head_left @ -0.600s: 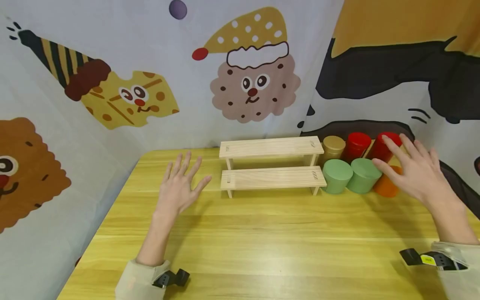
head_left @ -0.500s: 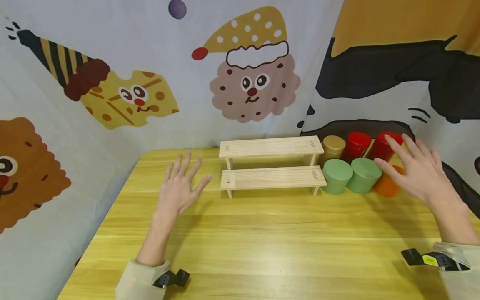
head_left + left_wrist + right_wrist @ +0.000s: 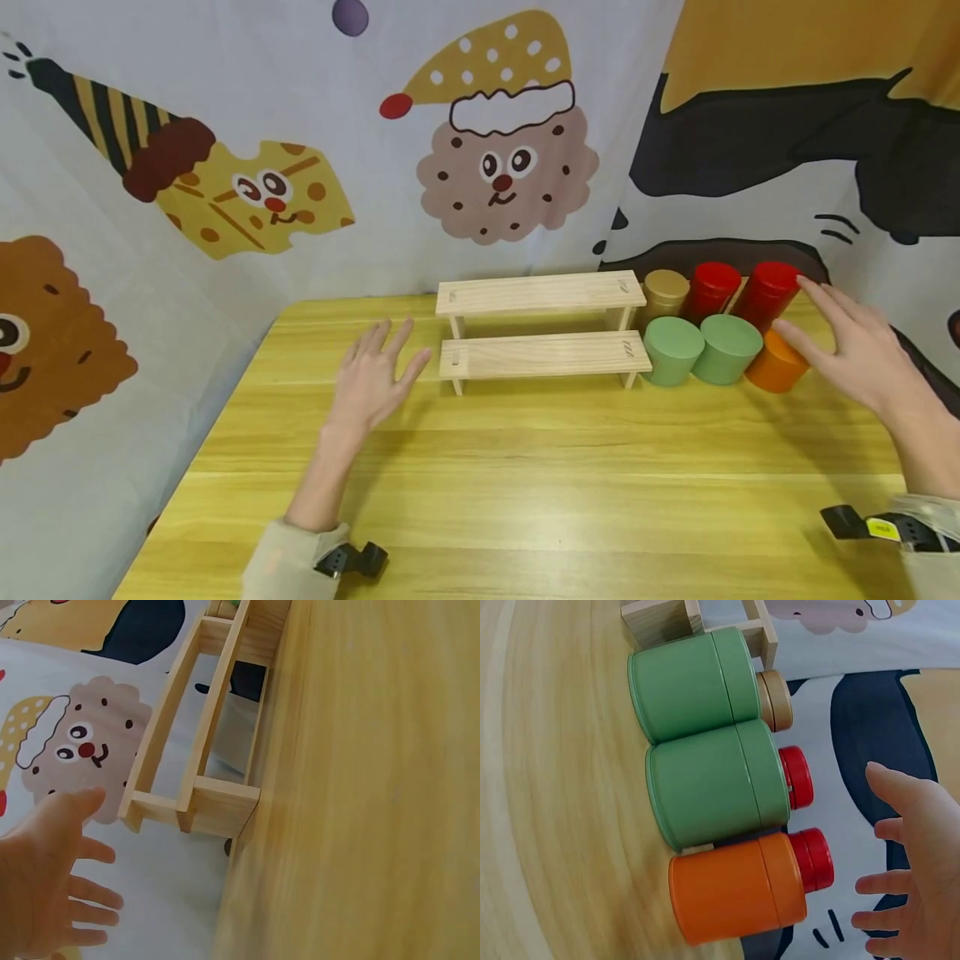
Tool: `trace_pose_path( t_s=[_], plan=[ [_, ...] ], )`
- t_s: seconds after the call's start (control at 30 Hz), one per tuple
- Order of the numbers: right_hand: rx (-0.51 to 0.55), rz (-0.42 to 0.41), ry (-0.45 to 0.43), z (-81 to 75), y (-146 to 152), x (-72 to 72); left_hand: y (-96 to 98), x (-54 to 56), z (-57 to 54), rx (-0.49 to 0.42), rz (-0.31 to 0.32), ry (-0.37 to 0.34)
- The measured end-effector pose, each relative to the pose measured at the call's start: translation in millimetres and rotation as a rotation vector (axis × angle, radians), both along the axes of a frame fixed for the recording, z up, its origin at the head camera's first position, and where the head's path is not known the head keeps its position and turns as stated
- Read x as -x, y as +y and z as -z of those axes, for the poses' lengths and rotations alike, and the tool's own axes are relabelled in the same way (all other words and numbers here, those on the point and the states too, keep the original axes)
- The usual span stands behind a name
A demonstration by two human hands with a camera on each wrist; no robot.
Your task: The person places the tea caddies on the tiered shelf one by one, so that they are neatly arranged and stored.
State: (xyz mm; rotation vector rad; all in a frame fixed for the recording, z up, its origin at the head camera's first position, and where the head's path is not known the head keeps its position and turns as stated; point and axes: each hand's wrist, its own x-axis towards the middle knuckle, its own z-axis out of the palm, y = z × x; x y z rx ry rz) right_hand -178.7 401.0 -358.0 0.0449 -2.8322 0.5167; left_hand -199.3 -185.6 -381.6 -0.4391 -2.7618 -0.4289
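A two-step wooden shelf [image 3: 546, 355] stands on the table near its back edge. My left hand [image 3: 369, 385] is held to its left with spread fingers, touching nothing. To the right of the shelf two green canisters [image 3: 705, 784] and an orange canister [image 3: 735, 889] stand in a front row. Behind them are a gold canister [image 3: 666, 287] and two red canisters [image 3: 714, 287], partly hidden. My right hand [image 3: 862, 350] hovers just right of the orange canister, fingers extended and apart from it, with nothing held.
The wood-grain table [image 3: 525, 483] stretches in front of the shelf and canisters. A white cloth with cartoon prints [image 3: 390, 167] hangs behind and to the left of it. Both wrists wear small black strap cameras [image 3: 351, 560].
My right hand has shifted to the right, uncovering more of the orange and rear red canisters. The left hand has moved slightly right and nearer to me.
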Motion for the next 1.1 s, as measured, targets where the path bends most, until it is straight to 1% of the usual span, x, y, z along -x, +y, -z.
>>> trace_pose_path(
  t_s=[0.2,0.33,0.5,0.77,0.93,1.1],
  plan=[
    [0.048,0.041,-0.06,4.3,7,-1.0,6.6,2.3,4.5,-0.061,-0.015,-0.076],
    [0.071,0.05,-0.098,7.5,10,-0.5,11.2,3.3,6.5,-0.102,-0.015,-0.131],
    [0.099,0.022,-0.12,14.5,14,1.7,15.1,5.4,9.8,-0.177,-0.005,-0.185],
    [0.139,-0.048,-0.179,27.2,22,3.4,20.5,11.7,17.9,-0.324,0.01,-0.286],
    [0.157,-0.061,-0.233,30.6,24,1.9,24.0,13.8,20.8,-0.419,0.028,-0.348],
    [0.16,-0.08,-0.245,32.5,25,1.2,26.6,16.4,25.6,-0.508,0.064,-0.4]
  ],
)
